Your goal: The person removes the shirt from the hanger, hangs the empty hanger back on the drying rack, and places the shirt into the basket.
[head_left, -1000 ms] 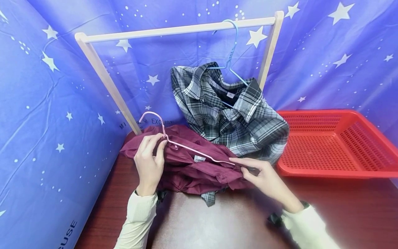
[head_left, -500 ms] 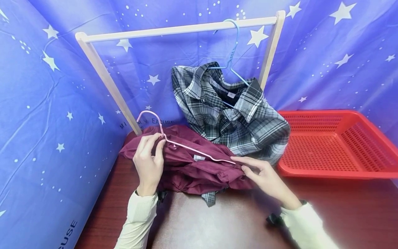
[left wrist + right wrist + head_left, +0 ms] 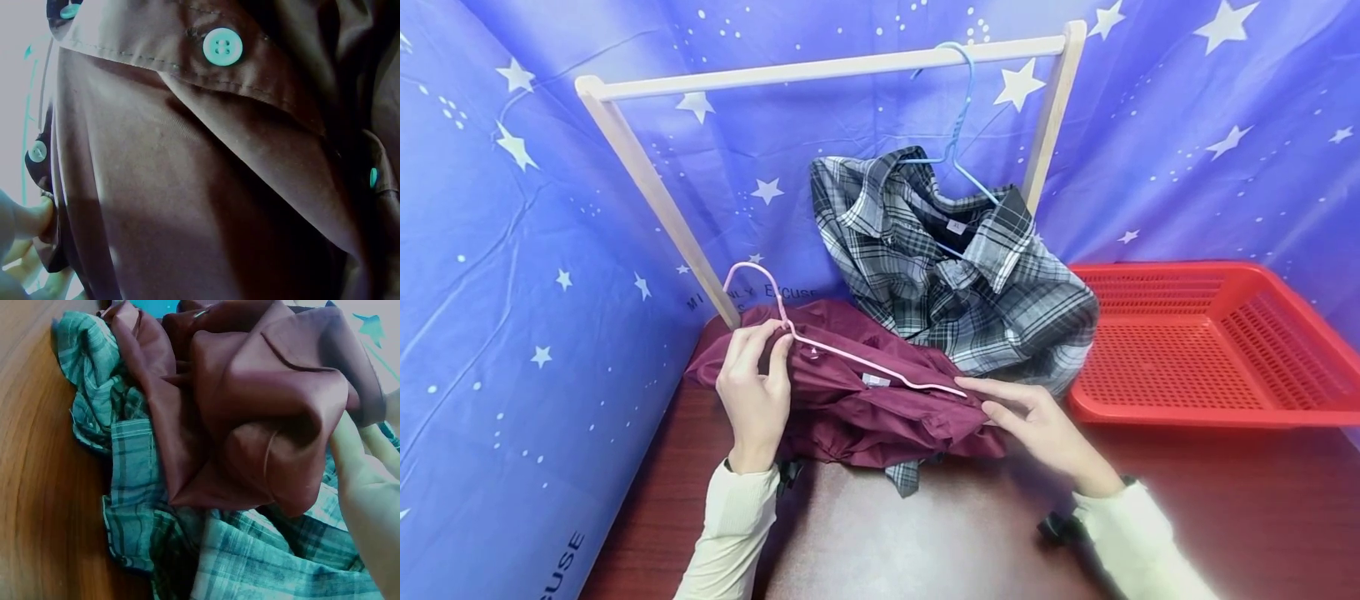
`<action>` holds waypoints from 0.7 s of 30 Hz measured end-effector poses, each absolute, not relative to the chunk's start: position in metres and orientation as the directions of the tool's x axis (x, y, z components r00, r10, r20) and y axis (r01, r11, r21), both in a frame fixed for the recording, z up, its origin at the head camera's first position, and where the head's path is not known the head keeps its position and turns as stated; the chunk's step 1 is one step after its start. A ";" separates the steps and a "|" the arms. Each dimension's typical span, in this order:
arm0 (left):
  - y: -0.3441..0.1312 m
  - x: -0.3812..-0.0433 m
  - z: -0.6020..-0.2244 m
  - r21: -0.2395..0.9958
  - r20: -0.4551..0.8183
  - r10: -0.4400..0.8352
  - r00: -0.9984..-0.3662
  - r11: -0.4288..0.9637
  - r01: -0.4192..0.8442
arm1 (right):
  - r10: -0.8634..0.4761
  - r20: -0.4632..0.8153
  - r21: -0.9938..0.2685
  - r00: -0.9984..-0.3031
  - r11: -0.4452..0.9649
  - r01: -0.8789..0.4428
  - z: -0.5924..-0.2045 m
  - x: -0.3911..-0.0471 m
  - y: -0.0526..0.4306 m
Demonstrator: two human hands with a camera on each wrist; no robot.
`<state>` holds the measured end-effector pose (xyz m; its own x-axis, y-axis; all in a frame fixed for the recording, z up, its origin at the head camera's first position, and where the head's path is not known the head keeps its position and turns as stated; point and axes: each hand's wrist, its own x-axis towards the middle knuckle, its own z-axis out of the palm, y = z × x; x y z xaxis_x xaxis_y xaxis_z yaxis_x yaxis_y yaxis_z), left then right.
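Note:
A maroon shirt (image 3: 887, 425) lies bunched on the table, its collar label showing in the head view. Along its collar runs a pink hanger (image 3: 850, 356), with its hook rising at the left. My left hand (image 3: 751, 396) pinches the hanger at the base of the hook; in the left wrist view its thumb (image 3: 31, 215) touches maroon cloth beside a button. My right hand (image 3: 1048, 433) pinches the shirt at the hanger's right end, thumb below and index finger above. In the right wrist view, shirt folds (image 3: 269, 425) partly hide those fingers.
Behind stands a wooden rack (image 3: 835, 70), where a grey plaid shirt (image 3: 925, 287) hangs on a blue hanger (image 3: 961, 125). Its lower part spreads under the maroon shirt. A red basket (image 3: 1210, 414) sits at the right on the brown table (image 3: 865, 550). Star-printed curtains enclose the back and left.
My left hand and the pink hanger's hook have shifted slightly left, toward the rack's left post. My right hand keeps its hold on the shirt, almost unmoved.

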<state>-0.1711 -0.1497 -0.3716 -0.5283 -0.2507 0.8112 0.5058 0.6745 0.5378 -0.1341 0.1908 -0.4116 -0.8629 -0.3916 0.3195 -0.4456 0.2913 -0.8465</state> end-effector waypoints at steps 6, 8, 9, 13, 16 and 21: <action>-0.148 -0.170 -0.371 0.553 0.801 -0.272 -0.533 0.675 0.488 | -0.397 0.299 -0.883 -0.868 0.228 -0.409 -0.413 -0.135 0.189; -0.148 -0.169 -0.371 0.563 0.794 -0.285 -0.536 0.676 0.475 | -0.396 0.298 -0.889 -0.868 0.216 -0.404 -0.413 -0.135 0.189; -0.147 -0.169 -0.371 0.567 0.791 -0.290 -0.539 0.678 0.468 | -0.396 0.299 -0.891 -0.868 0.209 -0.402 -0.413 -0.135 0.188; -0.147 -0.167 -0.372 0.577 0.784 -0.309 -0.539 0.683 0.447 | -0.399 0.296 -0.908 -0.868 0.164 -0.385 -0.413 -0.135 0.187; -0.146 -0.167 -0.372 0.583 0.780 -0.318 -0.539 0.682 0.441 | -0.415 0.300 -0.922 -0.859 0.105 -0.373 -0.414 -0.136 0.187; -0.144 -0.168 -0.373 0.597 0.771 -0.330 -0.544 0.672 0.438 | -0.436 0.313 -0.945 -0.844 -0.055 -0.322 -0.417 -0.137 0.187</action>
